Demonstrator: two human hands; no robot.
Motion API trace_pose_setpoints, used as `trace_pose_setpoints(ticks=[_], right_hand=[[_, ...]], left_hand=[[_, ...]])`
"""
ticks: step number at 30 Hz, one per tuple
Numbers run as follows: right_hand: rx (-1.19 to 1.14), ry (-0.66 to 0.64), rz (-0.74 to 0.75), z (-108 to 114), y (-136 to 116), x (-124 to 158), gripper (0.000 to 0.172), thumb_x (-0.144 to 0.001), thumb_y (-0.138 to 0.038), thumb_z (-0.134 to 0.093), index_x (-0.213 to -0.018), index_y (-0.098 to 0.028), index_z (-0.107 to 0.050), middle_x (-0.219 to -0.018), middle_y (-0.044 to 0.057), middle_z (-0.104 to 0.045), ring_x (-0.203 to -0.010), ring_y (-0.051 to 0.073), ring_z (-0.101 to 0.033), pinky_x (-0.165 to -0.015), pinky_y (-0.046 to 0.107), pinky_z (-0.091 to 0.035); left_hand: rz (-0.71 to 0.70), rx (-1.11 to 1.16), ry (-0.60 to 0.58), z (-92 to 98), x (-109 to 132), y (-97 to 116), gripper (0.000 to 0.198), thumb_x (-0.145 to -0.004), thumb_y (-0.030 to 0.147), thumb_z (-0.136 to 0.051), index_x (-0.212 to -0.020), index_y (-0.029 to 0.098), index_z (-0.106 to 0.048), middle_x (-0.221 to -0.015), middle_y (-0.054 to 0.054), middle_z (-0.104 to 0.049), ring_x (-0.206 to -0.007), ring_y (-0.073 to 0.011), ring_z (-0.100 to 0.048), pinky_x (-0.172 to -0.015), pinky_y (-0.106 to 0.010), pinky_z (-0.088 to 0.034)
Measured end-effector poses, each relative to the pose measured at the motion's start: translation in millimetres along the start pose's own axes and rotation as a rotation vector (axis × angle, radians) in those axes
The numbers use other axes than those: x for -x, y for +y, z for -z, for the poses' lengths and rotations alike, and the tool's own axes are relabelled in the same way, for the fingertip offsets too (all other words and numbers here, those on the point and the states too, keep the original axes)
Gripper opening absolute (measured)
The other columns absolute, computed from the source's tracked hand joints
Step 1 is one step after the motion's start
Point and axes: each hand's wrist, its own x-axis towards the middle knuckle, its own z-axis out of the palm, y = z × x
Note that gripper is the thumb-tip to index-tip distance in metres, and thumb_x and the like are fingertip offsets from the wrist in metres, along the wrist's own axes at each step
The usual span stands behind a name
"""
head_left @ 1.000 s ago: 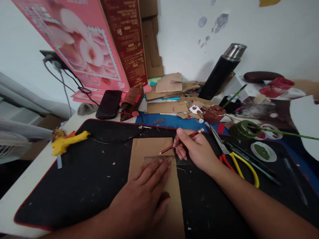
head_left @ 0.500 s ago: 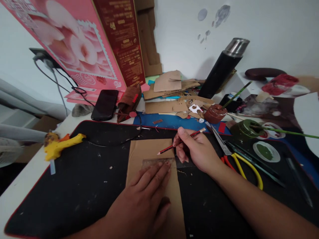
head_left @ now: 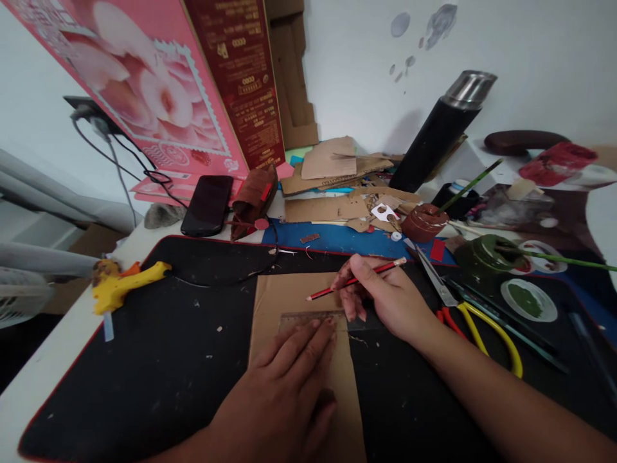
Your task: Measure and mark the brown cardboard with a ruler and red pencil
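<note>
A strip of brown cardboard (head_left: 284, 292) lies lengthwise on the black mat (head_left: 159, 360). Across it rests a clear ruler (head_left: 292, 317). My left hand (head_left: 289, 379) lies flat, fingertips pressing the ruler against the cardboard. Just to the right, my right hand (head_left: 376, 292) grips a red-and-black pencil (head_left: 324, 293), its tip pointing left above the cardboard beyond the ruler's far edge. Whether the tip touches the surface I cannot tell. The ruler's right end passes beneath my right hand.
Scissors (head_left: 496, 331) with yellow and red handles lie right of my right forearm, near an open green paint jar (head_left: 489, 257). A yellow glue gun (head_left: 130, 286) sits at the left edge. Behind are a phone (head_left: 207, 204), cardboard scraps (head_left: 325, 209) and a black flask (head_left: 436, 141).
The whole view has shifted slightly, so everything appears a little further right and lower. Both hands, the ruler and the pencil keep nearly the same places on the cardboard.
</note>
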Motion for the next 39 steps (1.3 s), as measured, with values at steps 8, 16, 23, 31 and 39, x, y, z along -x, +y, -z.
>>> trace_pose_setpoints(ticks=[8, 16, 23, 31, 39], right_hand=[[0.061, -0.01, 0.042, -0.1, 3.0, 1.7, 0.054, -0.102, -0.069, -0.062, -0.079, -0.02, -0.068, -0.049, -0.004, -0.057, -0.044, 0.012, -0.054, -0.045, 0.025, -0.04], [0.08, -0.033, -0.002, -3.6, -2.3, 5.8, 0.054, -0.101, -0.07, -0.062, -0.083, -0.02, -0.068, -0.055, -0.003, -0.061, -0.047, 0.012, -0.055, -0.046, 0.023, -0.036], [0.071, -0.113, 0.006, -6.3, -1.4, 6.5, 0.051, -0.102, -0.066, -0.064, -0.086, -0.019, -0.071, -0.062, -0.001, -0.064, -0.052, 0.011, -0.058, -0.046, 0.024, -0.036], [0.079, -0.12, -0.003, -7.4, -0.2, 6.5, 0.049, -0.102, -0.064, -0.065, -0.087, -0.019, -0.072, -0.063, 0.0, -0.065, -0.052, 0.012, -0.057, -0.047, 0.024, -0.038], [0.11, -0.119, 0.002, -7.7, -2.8, 7.7, 0.047, -0.102, -0.062, -0.064, -0.086, -0.019, -0.072, -0.063, 0.0, -0.065, -0.053, 0.012, -0.058, -0.048, 0.025, -0.041]], left_hand=[[-0.008, -0.004, 0.038, -2.3, 0.2, -0.8, 0.058, -0.104, 0.037, -0.055, -0.155, 0.012, -0.054, -0.164, -0.007, -0.056, -0.145, -0.0266, -0.052, -0.12, -0.038, -0.041], [0.004, 0.037, 0.0, -4.0, 3.0, -1.5, 0.06, -0.106, 0.041, -0.057, -0.158, 0.013, -0.052, -0.168, -0.007, -0.052, -0.151, -0.0268, -0.048, -0.124, -0.039, -0.04], [0.003, 0.022, 0.002, -1.9, 0.6, -1.1, 0.061, -0.107, 0.042, -0.056, -0.159, 0.012, -0.051, -0.166, -0.007, -0.054, -0.151, -0.0265, -0.047, -0.122, -0.038, -0.042], [0.01, 0.027, 0.002, -1.4, 0.0, -0.2, 0.064, -0.103, 0.039, -0.057, -0.16, 0.01, -0.048, -0.161, -0.009, -0.058, -0.147, -0.0266, -0.05, -0.124, -0.038, -0.037], [0.018, 0.045, 0.013, -0.4, 0.0, 0.4, 0.062, -0.108, 0.043, -0.053, -0.16, 0.01, -0.049, -0.163, -0.01, -0.057, -0.152, -0.0266, -0.045, -0.125, -0.038, -0.037]])
